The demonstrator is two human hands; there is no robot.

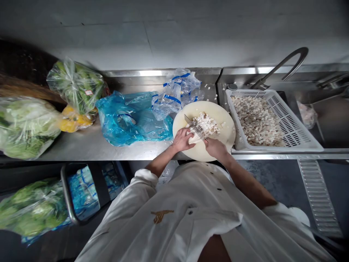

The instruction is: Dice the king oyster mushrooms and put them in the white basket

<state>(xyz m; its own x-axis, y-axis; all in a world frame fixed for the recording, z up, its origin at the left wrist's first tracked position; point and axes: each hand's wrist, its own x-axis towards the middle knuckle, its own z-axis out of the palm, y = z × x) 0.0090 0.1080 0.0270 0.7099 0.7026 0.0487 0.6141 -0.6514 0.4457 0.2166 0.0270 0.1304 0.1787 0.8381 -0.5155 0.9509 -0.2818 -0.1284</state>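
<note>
My right hand [216, 147] is closed round the handle of a kitchen knife [194, 126], whose blade points away and to the left over a round cutting board [227, 140]. On the board's left side, my left hand [182, 140] has its fingers bent over a pale white piece that looks like mushroom [194, 139], pressing it beside the blade. Small white diced pieces [209, 125], some with brownish edges, lie heaped just beyond the knife. A few loose cubes are scattered toward the board's right side.
Right of the board, a white perforated basket [296, 131] holds many diced pieces beside a faucet [296, 63]. Crumpled clear bags [177, 91] and a blue plastic bag [136, 116] lie to the left. Bagged greens [79, 85], bagged leafy vegetables [27, 123] and yellow peppers [73, 119] sit farther left.
</note>
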